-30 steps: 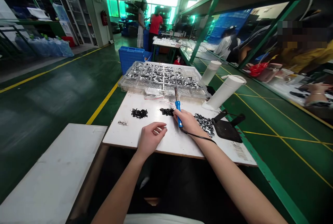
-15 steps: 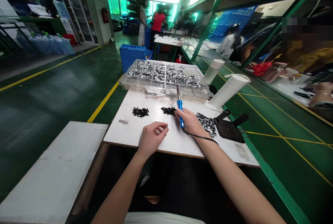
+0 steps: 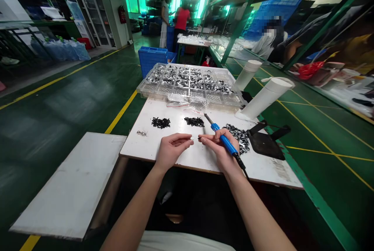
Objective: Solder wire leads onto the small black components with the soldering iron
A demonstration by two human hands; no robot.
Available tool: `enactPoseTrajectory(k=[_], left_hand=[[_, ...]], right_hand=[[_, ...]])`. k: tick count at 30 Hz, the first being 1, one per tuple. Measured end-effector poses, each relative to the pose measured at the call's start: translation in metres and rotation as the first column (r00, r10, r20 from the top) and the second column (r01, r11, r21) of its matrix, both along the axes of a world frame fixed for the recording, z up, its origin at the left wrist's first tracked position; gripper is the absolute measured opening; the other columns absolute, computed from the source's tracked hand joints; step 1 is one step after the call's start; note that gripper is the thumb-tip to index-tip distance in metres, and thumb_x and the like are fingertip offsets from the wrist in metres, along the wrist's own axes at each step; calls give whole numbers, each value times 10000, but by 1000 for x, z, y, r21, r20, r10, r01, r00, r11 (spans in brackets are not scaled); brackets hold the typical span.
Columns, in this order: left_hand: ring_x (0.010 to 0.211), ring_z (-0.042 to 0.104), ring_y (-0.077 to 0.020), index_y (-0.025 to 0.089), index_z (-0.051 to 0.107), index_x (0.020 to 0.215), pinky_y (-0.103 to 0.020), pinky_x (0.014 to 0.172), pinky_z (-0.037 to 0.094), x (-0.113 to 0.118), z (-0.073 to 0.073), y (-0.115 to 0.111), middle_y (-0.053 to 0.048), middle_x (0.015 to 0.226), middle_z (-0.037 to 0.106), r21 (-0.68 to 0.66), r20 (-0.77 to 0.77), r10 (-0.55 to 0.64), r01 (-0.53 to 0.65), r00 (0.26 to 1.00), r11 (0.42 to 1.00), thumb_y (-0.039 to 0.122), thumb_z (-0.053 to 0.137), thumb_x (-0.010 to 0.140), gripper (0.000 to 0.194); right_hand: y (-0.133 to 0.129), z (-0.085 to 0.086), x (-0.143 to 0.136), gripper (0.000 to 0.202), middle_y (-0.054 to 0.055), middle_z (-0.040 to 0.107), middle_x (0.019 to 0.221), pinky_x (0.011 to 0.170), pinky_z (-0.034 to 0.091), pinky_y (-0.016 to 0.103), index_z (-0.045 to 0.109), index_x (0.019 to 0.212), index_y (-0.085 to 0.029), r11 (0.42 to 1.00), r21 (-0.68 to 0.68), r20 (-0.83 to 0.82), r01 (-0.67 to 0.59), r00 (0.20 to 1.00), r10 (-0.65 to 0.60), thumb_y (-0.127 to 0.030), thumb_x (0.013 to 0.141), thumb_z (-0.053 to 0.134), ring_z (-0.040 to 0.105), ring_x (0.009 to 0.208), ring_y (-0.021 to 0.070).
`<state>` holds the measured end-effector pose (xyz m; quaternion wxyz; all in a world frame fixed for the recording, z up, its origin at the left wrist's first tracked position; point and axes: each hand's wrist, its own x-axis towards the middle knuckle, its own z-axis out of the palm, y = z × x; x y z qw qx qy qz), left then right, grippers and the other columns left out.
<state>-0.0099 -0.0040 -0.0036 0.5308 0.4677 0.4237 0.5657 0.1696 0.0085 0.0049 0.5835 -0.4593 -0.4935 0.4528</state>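
My left hand (image 3: 173,150) pinches a small shiny metal piece (image 3: 192,138) above the white board (image 3: 163,105). Close to it on the right, my right hand (image 3: 223,148) carries a blue-handled soldering iron (image 3: 223,136), its tip pointing up and away to the left. Between the right thumb and fingertip sits a tiny dark piece (image 3: 199,138), too small to make out fully. The two fingertips are a short gap apart. Beyond them lie two heaps of small black parts, one to the left (image 3: 160,122) and one nearer the middle (image 3: 194,121). Silver-and-black pieces (image 3: 241,138) are piled beside the right hand.
A clear compartment tray (image 3: 189,81) full of shiny pieces spans the back of the board. Two white tubes (image 3: 267,97) and a black stand (image 3: 269,145) are at the right. Few tiny metal bits (image 3: 142,133) lie left. Other people are in the background.
My right hand has come back from the middle black heap towards my left hand, now pinching a tiny dark piece. The soldering iron has tilted over to the left.
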Motion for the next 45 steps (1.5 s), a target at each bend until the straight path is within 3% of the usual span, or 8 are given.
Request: enactPoseTrajectory(k=[5,11,19,25,31,45], left_hand=[[895,789,-270,145,800,939,-405,903,653,1,-1,0,-93,922,818,3,-44,-45,45,998,999,294,859,717,274],[894,786,-262,154,800,954,-385,890,656,1,-2,1,-93,934,815,14,-113,-34,36,993,999,276,835,748,242],[861,778,-232,156,797,925,-344,848,655,2,1,-1,-79,922,808,46,-148,-22,29,989,999,248,828,754,196],[870,781,-235,157,785,991,-335,825,656,2,-1,0,-80,896,810,21,-153,-30,34,988,999,256,831,756,260],[882,782,-231,151,793,970,-343,868,651,2,-1,0,-78,928,815,44,-158,-43,50,987,998,240,819,770,221],[910,736,-198,176,812,910,-261,740,619,2,2,2,-70,945,787,207,-268,16,42,963,977,154,764,802,121]], right_hand=[[-6,-20,-12,493,33,794,818,737,649,385,435,835,-248,997,67,-92,31,995,-25,-295,687,903,785,758,244],[-17,-18,-15,426,-3,737,848,697,646,335,412,878,-263,984,164,-94,64,994,-49,-247,778,825,778,819,222],[-21,-25,-18,372,2,712,861,712,622,325,443,884,-261,969,235,-55,80,996,-69,-219,797,802,748,837,196],[-24,-20,-18,328,51,783,941,803,606,370,474,887,-254,980,193,33,49,998,-57,-220,825,794,755,876,212],[-24,-21,-17,292,57,801,965,930,595,424,488,875,-246,980,196,7,38,999,-40,-234,851,779,770,953,233],[-21,-24,-20,360,77,773,1037,809,651,370,529,881,-232,983,171,-29,73,997,-69,-286,764,865,785,788,212]])
